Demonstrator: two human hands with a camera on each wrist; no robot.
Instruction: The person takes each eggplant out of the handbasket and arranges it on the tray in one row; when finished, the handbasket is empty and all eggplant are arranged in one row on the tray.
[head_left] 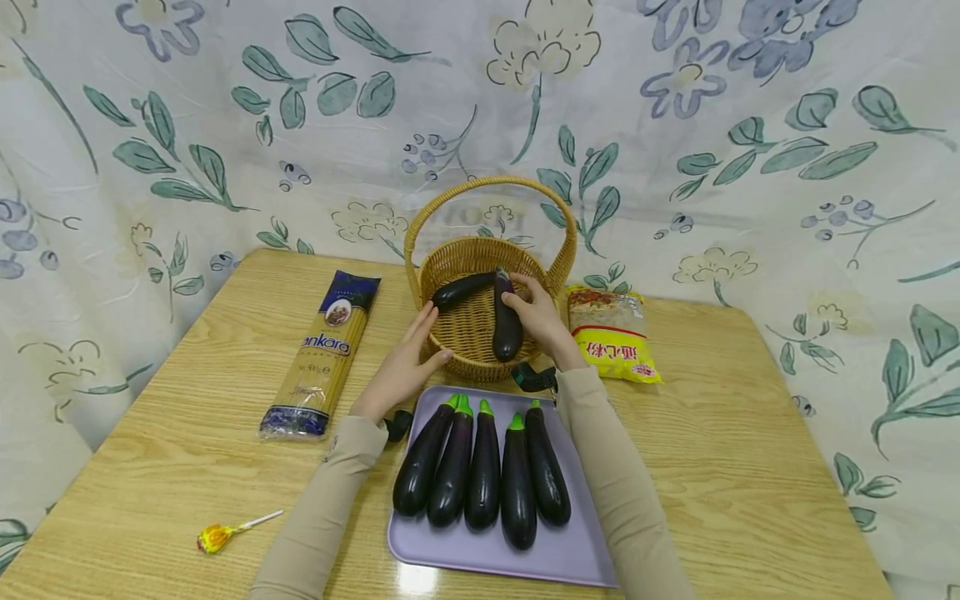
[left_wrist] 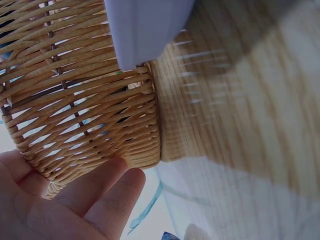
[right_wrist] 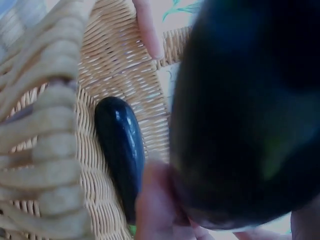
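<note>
My right hand [head_left: 542, 314] grips an eggplant [head_left: 507, 329] near its stem end, over the wicker basket [head_left: 472, 333]. In the right wrist view that eggplant [right_wrist: 245, 115] looms large and dark, close to the camera. Another eggplant [head_left: 462, 291] lies inside the basket, toward the back left; its glossy body [right_wrist: 120, 150] also shows in the right wrist view. The left hand [head_left: 405, 363] rests against the basket's left side, fingers extended. Seen from the left wrist, those fingers [left_wrist: 107, 197] touch the woven wall [left_wrist: 95, 120].
A lilac tray [head_left: 480, 560] with several eggplants [head_left: 483, 471] stands before the basket, between the forearms. Left of it lie a spaghetti pack [head_left: 322, 358] and a lollipop [head_left: 216, 537]. A yellow food bag [head_left: 613, 335] sits right of the basket. Its tall handle [head_left: 495, 180] arches overhead.
</note>
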